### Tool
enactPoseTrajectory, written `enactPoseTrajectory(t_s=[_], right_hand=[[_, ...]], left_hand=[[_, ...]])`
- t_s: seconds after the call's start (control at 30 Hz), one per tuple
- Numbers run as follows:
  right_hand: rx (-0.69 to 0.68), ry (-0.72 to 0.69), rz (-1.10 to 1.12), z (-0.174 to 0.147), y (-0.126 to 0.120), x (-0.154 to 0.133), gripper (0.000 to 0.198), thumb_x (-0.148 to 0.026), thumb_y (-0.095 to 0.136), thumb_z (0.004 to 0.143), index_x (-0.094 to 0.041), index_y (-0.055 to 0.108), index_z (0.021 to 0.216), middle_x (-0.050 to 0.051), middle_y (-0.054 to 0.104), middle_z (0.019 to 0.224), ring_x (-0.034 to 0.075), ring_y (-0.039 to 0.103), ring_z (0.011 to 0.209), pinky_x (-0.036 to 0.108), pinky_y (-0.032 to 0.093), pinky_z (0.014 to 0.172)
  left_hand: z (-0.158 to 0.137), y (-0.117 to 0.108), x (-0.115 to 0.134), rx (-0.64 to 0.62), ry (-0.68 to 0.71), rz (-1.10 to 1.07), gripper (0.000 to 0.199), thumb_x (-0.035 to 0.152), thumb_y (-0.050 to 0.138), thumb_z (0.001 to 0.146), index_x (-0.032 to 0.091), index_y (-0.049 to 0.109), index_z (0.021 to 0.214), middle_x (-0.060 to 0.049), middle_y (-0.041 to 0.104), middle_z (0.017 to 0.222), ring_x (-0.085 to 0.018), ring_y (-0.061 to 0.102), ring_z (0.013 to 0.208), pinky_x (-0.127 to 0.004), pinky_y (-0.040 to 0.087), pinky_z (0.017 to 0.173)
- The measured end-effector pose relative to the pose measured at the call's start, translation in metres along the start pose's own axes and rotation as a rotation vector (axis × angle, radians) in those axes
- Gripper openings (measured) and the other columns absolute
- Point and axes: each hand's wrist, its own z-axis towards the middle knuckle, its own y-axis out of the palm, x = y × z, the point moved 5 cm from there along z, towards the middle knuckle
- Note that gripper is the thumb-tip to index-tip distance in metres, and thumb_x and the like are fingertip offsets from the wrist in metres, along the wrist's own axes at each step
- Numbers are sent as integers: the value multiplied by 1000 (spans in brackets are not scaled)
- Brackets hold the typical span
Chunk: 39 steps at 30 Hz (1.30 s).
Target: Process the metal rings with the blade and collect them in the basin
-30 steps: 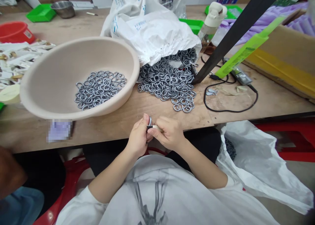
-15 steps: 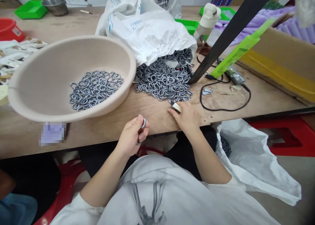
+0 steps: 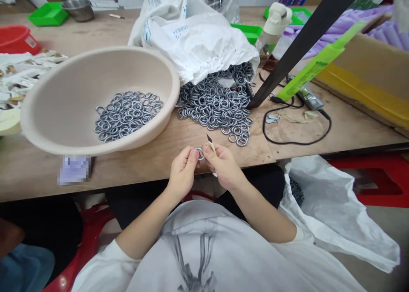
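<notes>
My left hand point(image 3: 183, 170) pinches a grey ring point(image 3: 201, 154) between thumb and fingers, just over the table's front edge. Right beside it, my right hand point(image 3: 223, 164) is closed around a small knife point(image 3: 211, 144) with a dark pointed blade and a pale handle; the blade points up and away. My right fingertips come up close to the ring, and I cannot tell whether they touch it. Beyond my hands a heap of grey rings point(image 3: 220, 98) spills from a white sack point(image 3: 204, 41). More loose rings point(image 3: 128, 115) lie inside a large beige basin point(image 3: 41, 109) on the left.
A dark slanted post point(image 3: 297, 55) and a bright green strip point(image 3: 313, 73) rise right of the heap. A black cable point(image 3: 298, 143) loops over the table there. An open white bag point(image 3: 332, 198) hangs low at right. A cardboard box point(image 3: 373, 70) stands far right.
My right hand has drawn back from the heap's near edge to my left hand, with the knife in it. Several rings now lie nearer the front of the heap. My left hand has risen slightly.
</notes>
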Motion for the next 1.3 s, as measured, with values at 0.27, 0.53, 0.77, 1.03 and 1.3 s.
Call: enactPoseTrajectory(t_s=[0.27, 0.53, 0.77, 1.03, 1.3], right_hand=[[-8, -162, -44, -3, 5, 0, 26, -48, 68, 89, -23, 61, 92, -4, 61, 74, 11, 58, 61, 26, 52, 65], [-69, -201, -143, 3, -3, -12, 30, -50, 70, 87, -22, 69, 98, 1, 70, 89, 15, 66, 83, 29, 55, 83], [8, -140, -130, -7, 2, 0, 33, -48, 77, 80, -23, 63, 97, -1, 65, 83, 12, 60, 62, 27, 53, 61], [25, -388, -648, -11, -5, -25, 36, -50, 59, 92, -20, 55, 73, -2, 50, 66, 12, 44, 62, 28, 34, 60], [-84, -430, -832, -17, 3, -21, 45, -49, 51, 97, -20, 44, 64, -3, 43, 62, 11, 39, 57, 28, 26, 57]], left_hand=[[-2, 4, 2, 13, -103, -280, 43, 58, 65, 86, 17, 59, 75, 3, 48, 58, -7, 37, 49, -19, 28, 45], [0, 3, 5, -135, -127, -294, 49, 57, 68, 84, 16, 50, 64, 4, 43, 52, -5, 34, 45, -19, 23, 43], [-3, 11, -2, -74, -284, -376, 50, 64, 70, 78, 17, 52, 73, 6, 42, 50, -4, 29, 41, -16, 17, 39], [-2, 8, 2, -85, -275, -421, 50, 58, 71, 81, 18, 46, 65, 7, 39, 47, -4, 24, 39, -15, 19, 37], [-6, 11, 4, -94, -303, -439, 50, 58, 73, 79, 18, 46, 66, 8, 36, 45, -4, 22, 39, -15, 17, 37]])
